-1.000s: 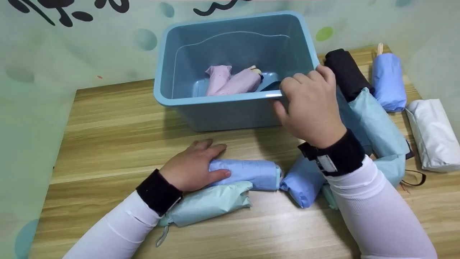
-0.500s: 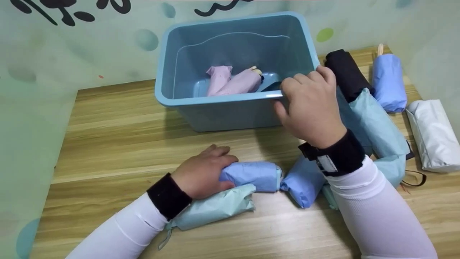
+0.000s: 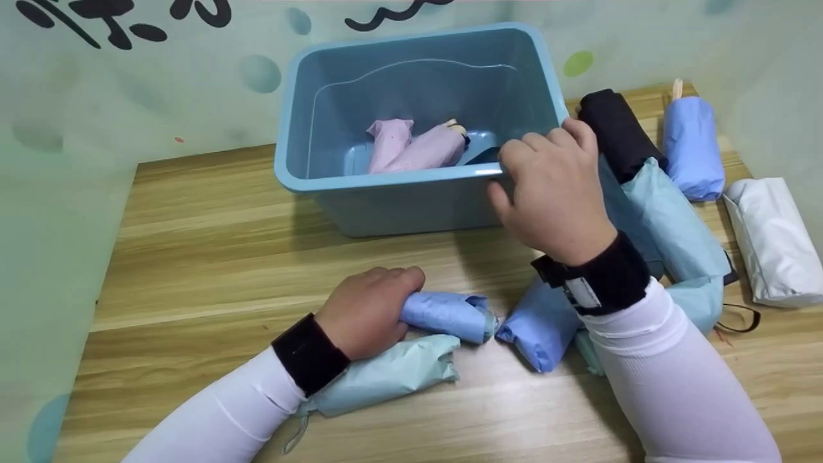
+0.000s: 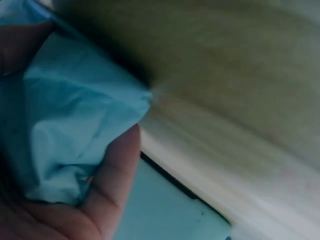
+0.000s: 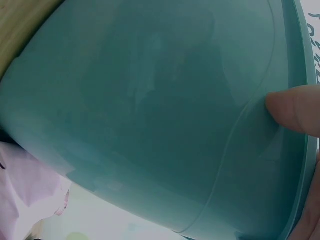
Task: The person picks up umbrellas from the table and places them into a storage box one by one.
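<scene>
My left hand (image 3: 370, 312) grips the left end of a blue folded umbrella (image 3: 447, 315) in its fabric sleeve. In the left wrist view, the fingers and thumb curl round the crinkled blue fabric (image 4: 85, 110). Alongside, partly under the left wrist, lies a mint-green folded umbrella (image 3: 392, 373) with a wrist loop. My right hand (image 3: 556, 186) grips the front right corner of a blue plastic bin's rim (image 3: 386, 181). In the right wrist view, the thumb (image 5: 295, 110) presses on the bin's outer wall (image 5: 150, 110). Two pink folded umbrellas (image 3: 427, 148) lie inside the bin.
Right of the bin lie a black folded umbrella (image 3: 620, 135), a blue one (image 3: 694, 148), a silver-white one (image 3: 775, 241) and teal ones (image 3: 675, 218). Another blue umbrella (image 3: 540, 328) lies beside the right forearm. Patterned walls (image 3: 212, 96) border the wooden table (image 3: 193, 257).
My left hand has slid to the right along the blue umbrella, and its fingers have closed round it. That umbrella has tilted slightly, its right end lower. My right hand stays on the bin's rim.
</scene>
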The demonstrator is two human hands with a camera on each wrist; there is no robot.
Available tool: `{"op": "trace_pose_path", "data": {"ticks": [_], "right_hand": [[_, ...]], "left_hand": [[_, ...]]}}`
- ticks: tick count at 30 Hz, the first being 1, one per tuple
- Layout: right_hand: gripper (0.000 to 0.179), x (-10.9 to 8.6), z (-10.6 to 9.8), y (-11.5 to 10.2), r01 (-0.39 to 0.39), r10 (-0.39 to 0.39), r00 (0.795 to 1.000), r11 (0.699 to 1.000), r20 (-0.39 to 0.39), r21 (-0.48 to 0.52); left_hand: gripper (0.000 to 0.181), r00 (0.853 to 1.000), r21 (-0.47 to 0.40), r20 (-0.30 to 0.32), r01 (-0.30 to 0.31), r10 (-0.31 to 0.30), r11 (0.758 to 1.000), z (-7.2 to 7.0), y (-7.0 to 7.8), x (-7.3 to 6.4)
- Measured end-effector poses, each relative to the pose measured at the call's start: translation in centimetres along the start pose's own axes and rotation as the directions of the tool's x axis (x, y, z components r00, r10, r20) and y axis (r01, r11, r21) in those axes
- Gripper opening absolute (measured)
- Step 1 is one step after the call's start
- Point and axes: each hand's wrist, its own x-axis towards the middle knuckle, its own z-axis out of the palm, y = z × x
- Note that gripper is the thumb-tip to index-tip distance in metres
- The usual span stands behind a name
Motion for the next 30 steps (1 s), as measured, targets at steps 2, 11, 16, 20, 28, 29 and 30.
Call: {"op": "trace_pose_path", "data": {"ticks": [2, 11, 16, 20, 28, 29, 30], "right_hand": [[0.021, 0.0, 0.0, 0.0, -0.003, 0.003, 1.000, 1.000, 0.006, 0.001], [0.023, 0.0, 0.0, 0.0, -0.010, 0.010, 1.000, 1.000, 0.018, 0.002], [0.023, 0.0, 0.0, 0.0, -0.009, 0.009, 1.000, 1.000, 0.017, 0.003], [0.023, 0.0, 0.0, 0.0, -0.004, 0.004, 1.000, 1.000, 0.010, 0.007], [0.021, -0.1, 0.3, 0.3, 0.037, -0.037, 0.999, 0.999, -0.033, -0.007], [0.021, -0.1, 0.3, 0.3, 0.038, -0.038, 0.999, 0.999, -0.036, -0.008], [0.021, -0.1, 0.4, 0.4, 0.038, -0.038, 0.999, 0.999, -0.038, -0.006]], "left_hand": [[0.034, 1.000, 0.002, -0.017, -0.007, 0.007, 1.000, 0.0, -0.1, 0.0], [0.033, 0.996, -0.013, -0.087, -0.013, 0.011, 1.000, -1.2, -0.1, 0.0], [0.033, 0.992, -0.055, -0.126, -0.013, 0.006, 0.998, -2.2, 0.2, -0.2], [0.036, 0.985, -0.080, -0.171, -0.015, 0.001, 0.997, -3.1, 0.4, -0.4], [0.039, 0.958, -0.101, -0.286, -0.035, 0.005, 0.994, -4.8, 0.7, -0.5], [0.038, 0.954, -0.107, -0.299, -0.033, 0.000, 0.994, -5.1, 0.7, -0.5], [0.039, 0.950, -0.114, -0.312, -0.029, -0.008, 0.993, -5.3, 0.7, -0.5]]}}
